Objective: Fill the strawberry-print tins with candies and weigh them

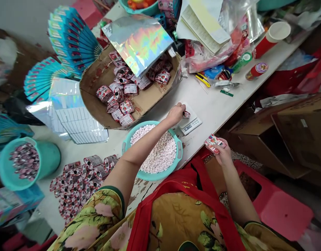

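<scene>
My left hand (175,113) reaches across the teal basin (178,148) of small white and pink candies and pinches a small red-and-white pouch (186,114) at a little white scale (192,123) on the table. My right hand (223,153) is off the table's edge, closed on a flat red-and-white packet (213,143). A cardboard tray (98,75) behind the basin holds several opened pouches. More filled pouches (77,183) lie in a heap on the table at the left.
A teal bucket (47,157) of pouches stands at far left, beside holographic bags (71,115) and fanned blue packets (71,38). Papers, a red cup (270,38), a small can (256,69) and clutter fill the far end. A red stool (278,205) and cardboard boxes (304,136) stand right.
</scene>
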Motion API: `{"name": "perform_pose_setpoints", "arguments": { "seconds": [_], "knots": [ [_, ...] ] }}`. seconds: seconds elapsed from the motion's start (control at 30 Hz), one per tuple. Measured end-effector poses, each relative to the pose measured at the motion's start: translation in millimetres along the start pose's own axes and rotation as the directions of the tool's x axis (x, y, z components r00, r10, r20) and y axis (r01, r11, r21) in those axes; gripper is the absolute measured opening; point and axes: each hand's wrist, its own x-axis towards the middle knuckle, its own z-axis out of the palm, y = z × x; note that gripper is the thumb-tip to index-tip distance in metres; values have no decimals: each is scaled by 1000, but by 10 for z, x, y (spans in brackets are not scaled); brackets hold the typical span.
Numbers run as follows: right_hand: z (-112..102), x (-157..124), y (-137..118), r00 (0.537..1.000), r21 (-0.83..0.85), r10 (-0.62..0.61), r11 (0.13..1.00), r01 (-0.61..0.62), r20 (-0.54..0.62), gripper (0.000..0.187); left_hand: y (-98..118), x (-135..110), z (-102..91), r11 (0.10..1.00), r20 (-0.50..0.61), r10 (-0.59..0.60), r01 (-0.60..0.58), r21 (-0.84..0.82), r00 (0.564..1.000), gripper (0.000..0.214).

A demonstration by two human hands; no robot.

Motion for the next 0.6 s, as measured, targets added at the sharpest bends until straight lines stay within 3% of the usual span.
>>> {"name": "perform_pose_setpoints", "arguments": {
  "seconds": [0.2, 0.37, 0.5, 0.57, 0.6],
  "knots": [
    [219, 141, 272, 998, -22, 26, 999, -24, 62, 59, -1, -6, -19, 998, 12, 60, -60, 17, 998, 34],
    [286, 211, 380, 994, -37, 16, 999, -12, 104, 58, -71, -30, -33, 991, -94, 20, -32, -131, 995, 36],
    [264, 240, 441, 998, -13, 15, 1000, -14, 57, 60, -1, -317, -28, 985, -214, -81, 45, -168, 974, 28],
    [242, 246, 465, 999, -12, 5, 1000, -4, 45, 62, 164, -535, 66, 991, -167, -110, 94, -99, 980, 28],
    [230, 248, 473, 999, -19, -3, 1000, 4, 47, 63, 275, -636, 148, 995, -88, -96, 92, -44, 992, 29]
  ]
}}
